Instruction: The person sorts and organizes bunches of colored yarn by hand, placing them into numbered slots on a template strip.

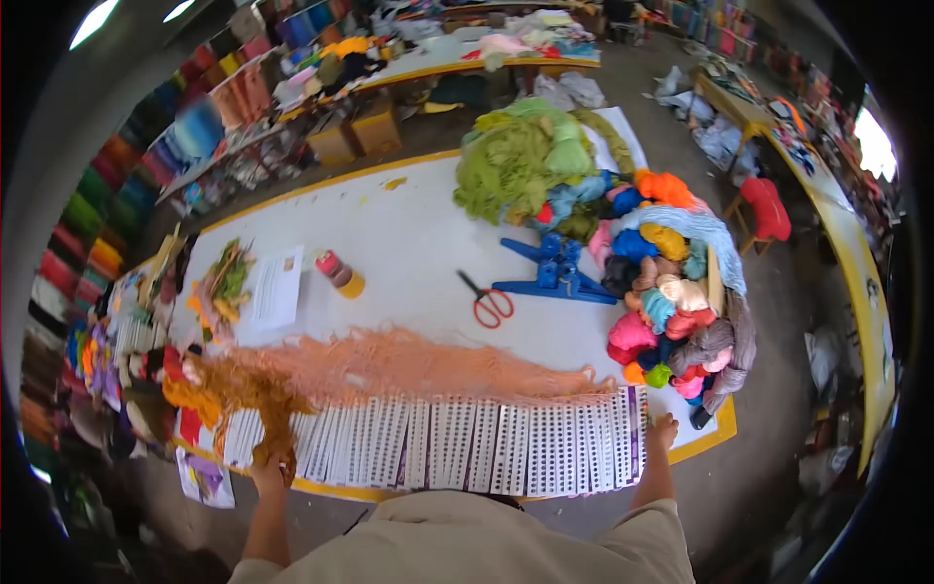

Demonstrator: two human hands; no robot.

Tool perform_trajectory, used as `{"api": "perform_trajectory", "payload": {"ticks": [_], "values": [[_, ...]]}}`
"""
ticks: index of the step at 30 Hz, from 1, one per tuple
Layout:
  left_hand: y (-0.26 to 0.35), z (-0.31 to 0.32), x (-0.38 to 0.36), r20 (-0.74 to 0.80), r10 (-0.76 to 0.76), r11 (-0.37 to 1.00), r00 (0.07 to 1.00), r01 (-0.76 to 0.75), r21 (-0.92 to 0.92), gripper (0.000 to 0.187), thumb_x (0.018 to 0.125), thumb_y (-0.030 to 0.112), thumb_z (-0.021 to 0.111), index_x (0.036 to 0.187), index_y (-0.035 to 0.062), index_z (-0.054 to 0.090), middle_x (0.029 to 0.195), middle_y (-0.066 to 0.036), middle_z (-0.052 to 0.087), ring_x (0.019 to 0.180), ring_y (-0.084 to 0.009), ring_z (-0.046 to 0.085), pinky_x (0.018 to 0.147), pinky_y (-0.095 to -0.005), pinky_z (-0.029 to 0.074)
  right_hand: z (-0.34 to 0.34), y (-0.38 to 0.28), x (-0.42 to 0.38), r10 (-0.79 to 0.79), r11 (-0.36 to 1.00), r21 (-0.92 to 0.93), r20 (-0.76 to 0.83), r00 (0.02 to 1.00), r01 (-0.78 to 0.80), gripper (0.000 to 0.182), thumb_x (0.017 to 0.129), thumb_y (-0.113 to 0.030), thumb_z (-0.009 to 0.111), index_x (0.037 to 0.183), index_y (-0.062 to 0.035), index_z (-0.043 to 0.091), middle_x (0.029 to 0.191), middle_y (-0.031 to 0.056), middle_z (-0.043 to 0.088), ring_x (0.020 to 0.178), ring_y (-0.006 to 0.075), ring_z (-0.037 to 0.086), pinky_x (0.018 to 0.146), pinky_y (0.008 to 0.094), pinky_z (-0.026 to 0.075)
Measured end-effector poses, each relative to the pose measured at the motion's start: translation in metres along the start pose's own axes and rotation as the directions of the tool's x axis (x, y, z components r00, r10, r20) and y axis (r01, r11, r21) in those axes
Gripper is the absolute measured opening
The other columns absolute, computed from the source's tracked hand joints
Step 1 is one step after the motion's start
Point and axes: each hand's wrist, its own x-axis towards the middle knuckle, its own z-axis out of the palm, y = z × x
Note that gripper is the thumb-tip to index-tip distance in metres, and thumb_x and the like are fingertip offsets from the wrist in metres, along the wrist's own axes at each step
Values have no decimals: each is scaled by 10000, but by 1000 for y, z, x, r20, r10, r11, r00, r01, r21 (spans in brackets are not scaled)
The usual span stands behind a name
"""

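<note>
My left hand (272, 474) is closed on the lower end of a rust-brown bundle of yarn (265, 389) at the table's front left. A long hank of peach yarn (428, 366) stretches sideways across the table, its left part under the brown yarn. Below it lies a row of white cards (467, 443) with columns of dark dots or holes, side by side along the front edge. My right hand (664, 430) is at the right end of this row, fingers curled; what they hold, if anything, is too small to make out.
On the white table (409, 253) lie red-handled scissors (492, 310), a blue stand-like tool (559, 271), a spool (341, 275) and a paper sheet (279, 289). Colourful yarn skeins (671, 302) and green yarn (516, 161) pile up on the right. A red-topped stool (765, 209) stands beyond.
</note>
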Motion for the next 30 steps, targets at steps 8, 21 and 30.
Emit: {"api": "perform_trajectory", "payload": {"ticks": [8, 21, 30], "values": [[-9, -4, 19, 75, 35, 999, 997, -32, -43, 203, 872, 117, 613, 720, -18, 619, 563, -52, 574, 428, -121, 499, 398, -268, 361, -64, -98, -72, -317, 387, 887, -129, 940, 252, 414, 859, -78, 636, 1236, -4, 483, 1075, 67, 596, 975, 156, 574, 874, 293, 456], [-44, -31, 98, 400, 46, 962, 915, 67, -265, 96, 923, 137, 581, 919, 59, 636, 685, -39, 627, 487, -90, 494, 408, -246, 379, -311, -381, -517, -467, -293, 912, -400, -789, -288, 713, 843, -284, 721, 1357, 79, 385, 1328, 226, 505, 1104, 341, 580, 936, 445, 457], [-58, -96, 147, 495, 57, 932, 867, 132, -338, 111, 933, 141, 570, 934, 48, 630, 687, -18, 622, 468, -73, 470, 403, -218, 342, -271, -430, -677, -475, -459, 784, -614, -630, -417, 574, 933, -233, 590, 1315, 149, 395, 1316, 248, 496, 1044, 337, 588, 845, 415, 473]]}}
